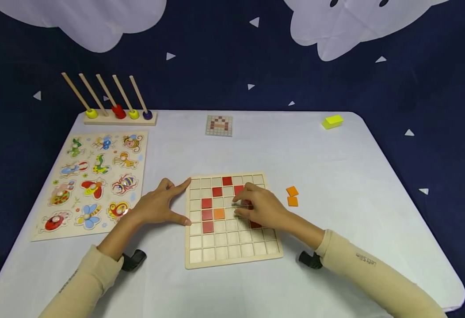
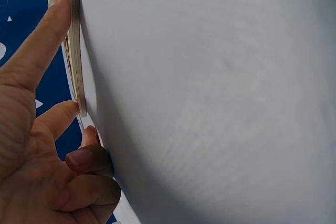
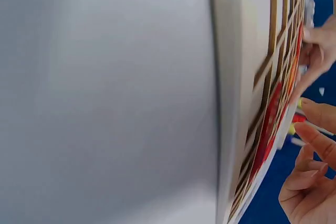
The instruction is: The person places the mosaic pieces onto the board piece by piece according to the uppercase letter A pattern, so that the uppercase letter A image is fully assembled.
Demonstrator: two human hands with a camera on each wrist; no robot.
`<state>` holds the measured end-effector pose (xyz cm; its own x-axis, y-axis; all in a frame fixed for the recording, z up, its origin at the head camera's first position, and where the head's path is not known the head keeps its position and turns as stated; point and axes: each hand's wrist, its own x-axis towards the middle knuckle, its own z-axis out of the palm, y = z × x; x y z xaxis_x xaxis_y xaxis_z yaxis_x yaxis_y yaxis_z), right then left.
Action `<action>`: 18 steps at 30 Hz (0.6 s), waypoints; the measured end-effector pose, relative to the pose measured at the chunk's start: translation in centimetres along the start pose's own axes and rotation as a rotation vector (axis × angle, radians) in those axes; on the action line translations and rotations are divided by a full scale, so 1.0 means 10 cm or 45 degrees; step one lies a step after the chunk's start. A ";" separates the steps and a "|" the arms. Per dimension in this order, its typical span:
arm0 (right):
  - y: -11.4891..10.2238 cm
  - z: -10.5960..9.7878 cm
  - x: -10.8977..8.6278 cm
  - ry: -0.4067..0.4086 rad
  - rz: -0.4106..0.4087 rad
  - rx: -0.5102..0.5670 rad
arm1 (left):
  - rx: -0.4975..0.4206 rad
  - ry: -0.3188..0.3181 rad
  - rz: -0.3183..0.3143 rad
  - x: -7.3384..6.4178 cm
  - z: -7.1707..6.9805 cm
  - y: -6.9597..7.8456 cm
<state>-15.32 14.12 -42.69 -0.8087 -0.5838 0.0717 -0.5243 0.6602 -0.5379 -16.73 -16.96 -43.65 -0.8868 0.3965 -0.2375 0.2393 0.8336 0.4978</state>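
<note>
A square wooden grid board lies on the table with red tiles and one orange tile in some of its cells. My left hand is at the board's left side, index fingertip at the upper left corner and thumb lower on the same edge, spread apart. Over the right half of the board hovers my right hand, its thumb and index finger parted with nothing visible between them. It covers some cells and part of the red tiles there. Two loose orange tiles lie right of the board.
Behind the board lies a small pattern card. An insect peg puzzle is at the left, with a wooden peg stacker behind it. At the back right sits a yellow block.
</note>
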 end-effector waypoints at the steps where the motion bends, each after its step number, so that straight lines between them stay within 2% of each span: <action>1: 0.03 -0.04 -0.02 0.013 0.015 0.009 | -0.001 0.000 0.001 0.00 0.00 0.00; 7: 0.25 -0.25 -0.16 0.100 0.084 0.018 | -0.004 0.006 0.013 -0.01 -0.02 0.01; 14: 0.64 -0.44 -0.35 0.118 0.122 -0.155 | -0.004 0.010 0.014 0.00 0.00 -0.01; 18: 0.85 -0.54 -0.46 0.128 0.159 -0.189 | -0.005 0.011 0.014 0.00 0.00 -0.01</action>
<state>-17.51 25.02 -43.04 -0.8884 -0.4480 0.1000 -0.4461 0.7910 -0.4187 -16.75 -17.05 -43.76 -0.8876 0.4021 -0.2248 0.2474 0.8277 0.5038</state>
